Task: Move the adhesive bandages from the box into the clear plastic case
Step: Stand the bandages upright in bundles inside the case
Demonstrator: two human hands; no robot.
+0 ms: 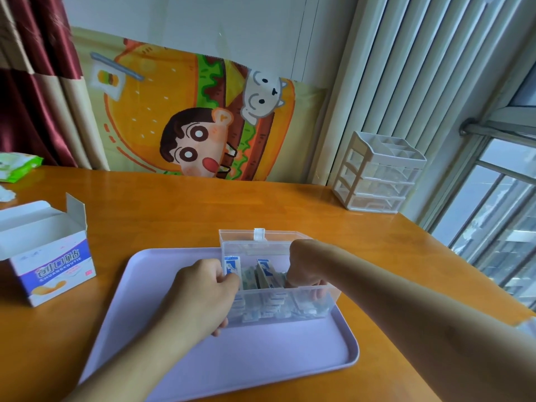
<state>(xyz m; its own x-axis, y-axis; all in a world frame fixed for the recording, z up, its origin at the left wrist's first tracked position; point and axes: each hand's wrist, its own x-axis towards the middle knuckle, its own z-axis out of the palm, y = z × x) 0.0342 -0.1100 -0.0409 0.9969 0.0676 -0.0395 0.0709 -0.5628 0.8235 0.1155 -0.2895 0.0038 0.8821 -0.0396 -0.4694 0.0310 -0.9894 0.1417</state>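
Observation:
The clear plastic case (261, 242) stands open on a lilac tray (261, 358), its lid tilted back. Several wrapped adhesive bandages (265, 269) with blue and white wrappers fill it, some upright. My left hand (203, 291) grips the case's left end, thumb on the rim beside an upright bandage. My right hand (304, 262) reaches down into the case's right side, its fingertips among the bandages and partly hidden. The bandage box (49, 256), white and purple, stands open on the table at the left; its inside looks bare from here.
The tray lies on an orange wooden table (174, 204). A small clear drawer unit (380, 175) stands at the back right by the window. A green packet (17, 165) lies at the far left edge. A cartoon cloth hangs behind the table.

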